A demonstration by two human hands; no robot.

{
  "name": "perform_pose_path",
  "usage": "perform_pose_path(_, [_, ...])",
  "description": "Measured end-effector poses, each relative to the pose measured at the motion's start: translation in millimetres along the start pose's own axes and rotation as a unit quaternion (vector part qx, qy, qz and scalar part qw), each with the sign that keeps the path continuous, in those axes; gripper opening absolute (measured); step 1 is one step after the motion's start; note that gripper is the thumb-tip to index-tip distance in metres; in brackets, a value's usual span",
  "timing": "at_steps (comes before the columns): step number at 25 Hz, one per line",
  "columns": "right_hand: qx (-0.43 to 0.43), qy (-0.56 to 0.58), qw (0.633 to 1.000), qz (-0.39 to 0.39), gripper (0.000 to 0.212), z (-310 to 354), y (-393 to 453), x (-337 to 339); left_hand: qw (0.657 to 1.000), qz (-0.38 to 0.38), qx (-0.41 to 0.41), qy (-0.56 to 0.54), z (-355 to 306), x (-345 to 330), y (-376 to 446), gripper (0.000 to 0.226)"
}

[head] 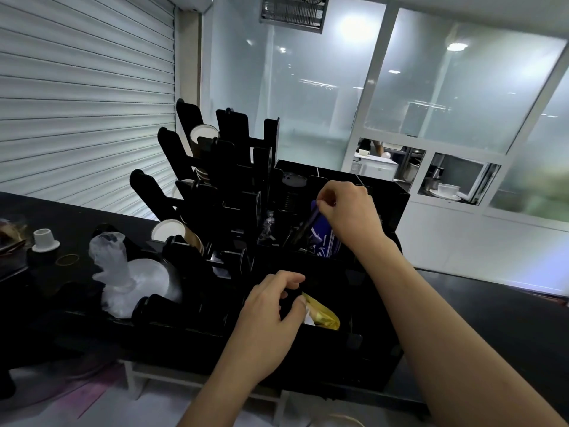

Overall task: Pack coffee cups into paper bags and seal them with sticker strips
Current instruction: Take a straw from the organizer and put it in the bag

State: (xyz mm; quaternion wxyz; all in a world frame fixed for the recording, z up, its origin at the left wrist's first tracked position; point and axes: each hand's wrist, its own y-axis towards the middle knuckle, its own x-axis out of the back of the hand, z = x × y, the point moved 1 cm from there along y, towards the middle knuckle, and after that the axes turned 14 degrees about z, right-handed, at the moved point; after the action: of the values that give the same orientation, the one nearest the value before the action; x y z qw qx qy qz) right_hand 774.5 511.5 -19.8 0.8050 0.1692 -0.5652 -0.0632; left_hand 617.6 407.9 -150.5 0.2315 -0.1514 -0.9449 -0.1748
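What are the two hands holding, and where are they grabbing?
The right hand pinches the top edge of a blue strip. The left hand pinches the near end of a yellow packet.

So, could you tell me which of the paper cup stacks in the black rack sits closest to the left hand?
The lowest stack, white rim facing the camera, beside the plastic-wrapped bundle; the other stack sits higher and further from the left hand.

Black organiser rack (pixel 335 346) and black counter (pixel 492 306). Blue sticker strips (pixel 323 238) with white lettering. Shiny gold packet (pixel 323 314). White cup lids (pixel 167 231), a white plastic bag (pixel 123 272), a pale grey ribbed shutter (pixel 83 97).
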Motion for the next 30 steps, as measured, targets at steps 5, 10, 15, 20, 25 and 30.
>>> perform_pose_path(5, [0.029, 0.038, 0.996, -0.07, 0.015, 0.1, -1.9, 8.6, 1.0, -0.002, -0.003, 0.006, -0.6, -0.4, -1.4, 0.029])
perform_pose_path(10, [0.039, 0.071, 0.989, -0.122, 0.016, -1.3, -3.9, 19.5, 1.0, -0.001, -0.003, 0.008, -3.7, -1.2, -0.8, 0.028])
perform_pose_path(15, [0.024, 0.159, 0.978, -0.132, 0.012, -6.0, -19.0, 32.0, 1.0, -0.019, -0.017, 0.009, -11.6, -2.0, -1.9, 0.027])
perform_pose_path(20, [0.036, 0.178, 0.97, -0.164, 0.01, -10.3, -46.2, 50.2, 0.997, -0.055, -0.059, 0.019, -28.8, -0.6, -5.3, 0.027])
perform_pose_path(25, [0.047, 0.198, 0.974, -0.101, 0.011, -17.5, -81.4, 56.3, 0.989, -0.092, -0.101, 0.05, -45.2, -4.8, -14.7, 0.034])
perform_pose_path(30, [0.073, 0.203, 0.975, -0.059, 0.011, -23.3, -117.8, 52.3, 0.985, -0.11, -0.104, 0.088, -55.1, -10.1, -22.7, 0.047])
